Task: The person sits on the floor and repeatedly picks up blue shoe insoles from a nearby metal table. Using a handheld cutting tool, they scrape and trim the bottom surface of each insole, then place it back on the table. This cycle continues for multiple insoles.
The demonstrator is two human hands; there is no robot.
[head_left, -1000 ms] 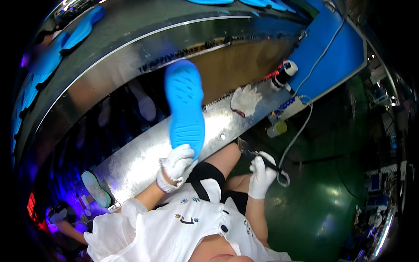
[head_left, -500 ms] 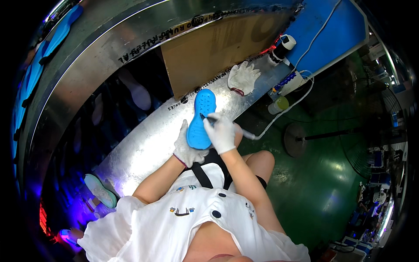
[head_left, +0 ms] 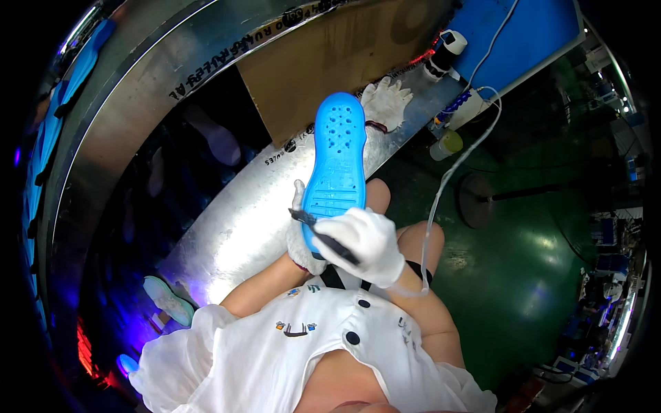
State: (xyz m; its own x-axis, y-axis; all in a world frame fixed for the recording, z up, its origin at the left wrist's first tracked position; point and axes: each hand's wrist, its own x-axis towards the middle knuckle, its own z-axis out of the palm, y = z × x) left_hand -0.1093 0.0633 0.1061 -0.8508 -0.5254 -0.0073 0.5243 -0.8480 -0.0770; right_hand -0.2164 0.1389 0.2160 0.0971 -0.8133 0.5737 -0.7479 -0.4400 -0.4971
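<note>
A bright blue shoe sole (head_left: pixel 335 168) is held up in front of me, its end with the small holes pointing away. My left hand (head_left: pixel 301 234), in a white glove, grips it from beneath at the near end, the thumb along its left edge. My right hand (head_left: pixel 365 244), also gloved in white, is closed around a black brush (head_left: pixel 334 246). The brush head lies over the sole's left edge near the heel; whether it touches cannot be told. The right hand covers part of the heel.
Beneath the sole runs a shiny metal ledge (head_left: pixel 234 227), with a loose white glove (head_left: pixel 387 103) and a black-and-white bottle (head_left: pixel 444 55) farther along. A cardboard sheet (head_left: pixel 296 82) stands behind. A white tube (head_left: pixel 441 186) hangs at right. A pale teal sole (head_left: pixel 169 301) lies at left.
The blue sole has come up closer and looks larger. My right hand with the brush has moved from the sole's middle back toward its near end and left edge.
</note>
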